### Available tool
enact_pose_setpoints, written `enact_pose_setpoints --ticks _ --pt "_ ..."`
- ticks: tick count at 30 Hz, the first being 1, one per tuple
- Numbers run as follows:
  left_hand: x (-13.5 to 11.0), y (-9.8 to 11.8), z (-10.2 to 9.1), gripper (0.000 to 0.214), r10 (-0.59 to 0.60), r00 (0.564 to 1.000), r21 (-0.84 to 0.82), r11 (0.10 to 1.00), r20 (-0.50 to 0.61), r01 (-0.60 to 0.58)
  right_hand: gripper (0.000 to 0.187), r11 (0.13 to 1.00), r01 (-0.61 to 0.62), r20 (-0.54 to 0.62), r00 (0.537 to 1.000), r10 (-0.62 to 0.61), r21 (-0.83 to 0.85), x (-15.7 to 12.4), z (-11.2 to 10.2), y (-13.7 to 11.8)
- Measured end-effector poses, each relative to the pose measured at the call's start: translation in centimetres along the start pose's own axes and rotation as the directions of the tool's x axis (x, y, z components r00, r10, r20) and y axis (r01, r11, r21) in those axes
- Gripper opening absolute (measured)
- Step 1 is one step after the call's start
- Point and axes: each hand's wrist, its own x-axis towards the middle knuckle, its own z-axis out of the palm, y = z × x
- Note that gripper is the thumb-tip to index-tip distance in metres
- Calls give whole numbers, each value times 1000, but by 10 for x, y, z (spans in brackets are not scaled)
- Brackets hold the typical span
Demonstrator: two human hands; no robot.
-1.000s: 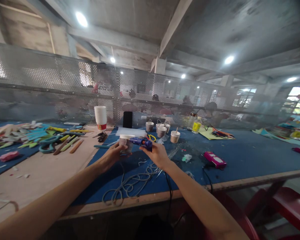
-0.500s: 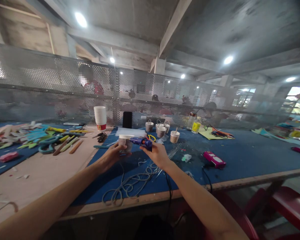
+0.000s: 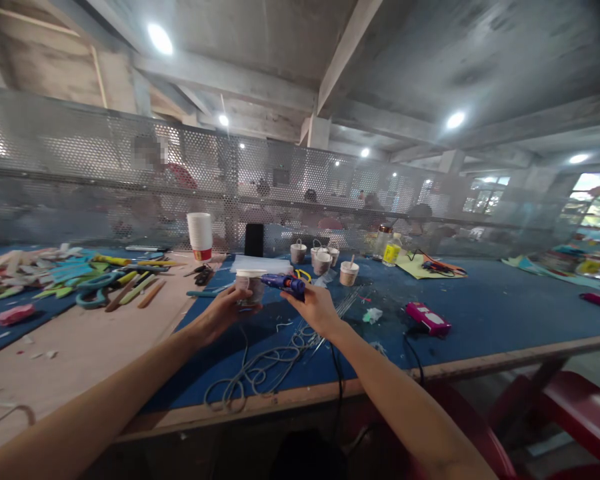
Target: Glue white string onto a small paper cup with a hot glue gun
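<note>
My left hand (image 3: 231,302) is closed around a paper cup (image 3: 251,283) with a white rim and a greyish wrapped side, held upright over the blue mat. In my right hand (image 3: 316,308) is a dark blue glue gun (image 3: 283,284), its nozzle pointing left at the cup's upper side. Whether the nozzle touches the cup I cannot tell. Below both hands, a loose tangle of grey cord (image 3: 260,369) lies on the mat. Several similar wrapped cups with cord handles, such as one cup (image 3: 322,262), stand beyond my right hand.
Scissors (image 3: 93,293) and coloured cut pieces (image 3: 65,267) lie left. A stack of paper cups (image 3: 200,235) and a black phone (image 3: 254,240) stand at the back. Thin clear sticks (image 3: 347,303), a magenta device (image 3: 429,319) and a yellow-labelled bottle (image 3: 393,251) are on the right.
My hands, the cup and the glue gun keep nearly the same place. Behind the perforated screen, a person has shifted to the left.
</note>
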Motion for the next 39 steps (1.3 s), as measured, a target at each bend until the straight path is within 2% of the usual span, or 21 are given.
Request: enact_pose_setpoints --ticks 22,28,31,33,34,37,39 --pt "4 -3 -6 19 -13 1000 -43 999 0 13 35 999 -35 23 999 35 -24 1 -2 1" --pt "4 -3 -6 22 -21 1000 -58 998 16 22 34 997 -59 34 998 57 48 2 -5 -2" --pt "4 -2 -7 20 -34 999 -75 997 14 35 31 978 -115 37 993 111 171 3 -7 -4" --pt "4 -2 -8 16 -35 999 -79 996 10 36 33 913 -216 95 976 195 346 6 -8 -4" --pt "4 -2 -8 15 -34 999 -84 996 7 34 34 851 -270 135 963 234 451 7 -9 -4" --pt "4 0 -9 16 -41 999 -109 993 -12 39 33 585 -367 230 927 298 723 13 -10 -1" --pt "3 1 -8 16 -53 998 -121 991 -31 49 33 416 -392 266 906 330 820 16 -9 5"
